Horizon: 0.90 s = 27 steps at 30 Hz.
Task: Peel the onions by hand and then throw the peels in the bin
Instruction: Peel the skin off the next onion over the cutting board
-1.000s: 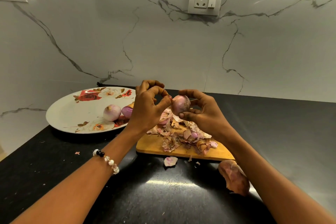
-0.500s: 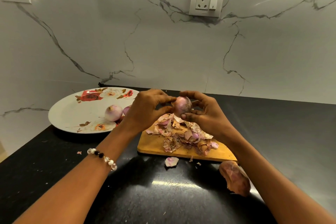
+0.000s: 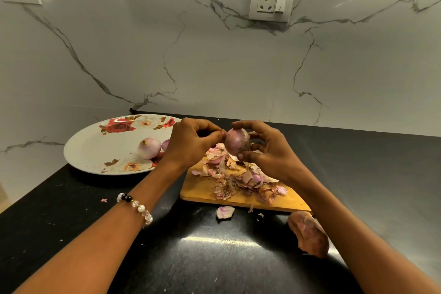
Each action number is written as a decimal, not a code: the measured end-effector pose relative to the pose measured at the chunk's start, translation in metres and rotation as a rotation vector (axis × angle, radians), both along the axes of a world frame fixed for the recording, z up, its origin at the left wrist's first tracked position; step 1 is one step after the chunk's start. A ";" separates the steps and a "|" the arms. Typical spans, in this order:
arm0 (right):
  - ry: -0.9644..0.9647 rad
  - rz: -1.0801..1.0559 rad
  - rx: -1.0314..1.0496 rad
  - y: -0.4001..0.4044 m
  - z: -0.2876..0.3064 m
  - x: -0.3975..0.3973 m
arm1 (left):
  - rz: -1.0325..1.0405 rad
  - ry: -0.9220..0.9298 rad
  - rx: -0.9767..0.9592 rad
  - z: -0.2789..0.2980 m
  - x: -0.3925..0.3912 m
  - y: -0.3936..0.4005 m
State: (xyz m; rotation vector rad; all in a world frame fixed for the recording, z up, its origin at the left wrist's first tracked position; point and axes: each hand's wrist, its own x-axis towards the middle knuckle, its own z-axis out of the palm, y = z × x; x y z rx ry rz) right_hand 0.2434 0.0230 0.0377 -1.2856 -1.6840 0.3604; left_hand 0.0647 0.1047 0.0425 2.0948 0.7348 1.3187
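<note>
1. A floral plate [image 3: 100, 148] sits on the black tabletop [image 3: 214, 258] to the left of the cutting board, carrying a peeled onion [image 3: 149, 147] with a second one partly hidden behind the left hand.
2. The left hand [image 3: 191, 144], a beaded bracelet [image 3: 137, 207] on its wrist, has its fingers curled and pinches the skin at the held onion's left side.
3. The held onion [image 3: 237, 142] hangs above the cutting board [image 3: 202, 190], over the heap of peels [image 3: 238, 179].
4. The right hand [image 3: 267, 150] grips that onion between thumb and curled fingers.
5. One large loose peel [image 3: 309, 234] lies on the tabletop just off the cutting board's right front corner.
</note>
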 end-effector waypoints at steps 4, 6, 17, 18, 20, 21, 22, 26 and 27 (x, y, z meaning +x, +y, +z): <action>0.093 0.047 -0.020 -0.003 0.002 -0.001 | -0.056 -0.070 -0.219 0.000 0.003 0.000; 0.168 0.076 -0.039 -0.005 0.004 -0.002 | -0.069 -0.086 -0.243 -0.001 0.003 0.000; 0.644 0.170 -0.149 -0.005 0.004 0.003 | -0.080 -0.077 -0.158 -0.001 0.004 -0.002; 0.672 0.178 -0.157 -0.005 0.005 0.004 | -0.080 -0.070 -0.139 0.000 0.004 -0.003; 0.720 0.192 -0.171 -0.005 0.005 0.004 | -0.085 -0.065 -0.113 0.001 0.004 -0.004; 0.735 0.195 -0.175 -0.005 0.005 0.005 | -0.093 -0.069 -0.104 0.002 0.003 -0.004; 0.739 0.194 -0.178 -0.005 0.006 0.005 | -0.097 -0.072 -0.091 0.004 0.002 -0.004; 0.721 0.179 -0.181 -0.005 0.007 0.006 | -0.061 -0.049 -0.025 0.005 -0.001 -0.001; 0.702 0.169 -0.181 -0.005 0.007 0.005 | -0.044 -0.042 -0.019 0.004 -0.001 0.000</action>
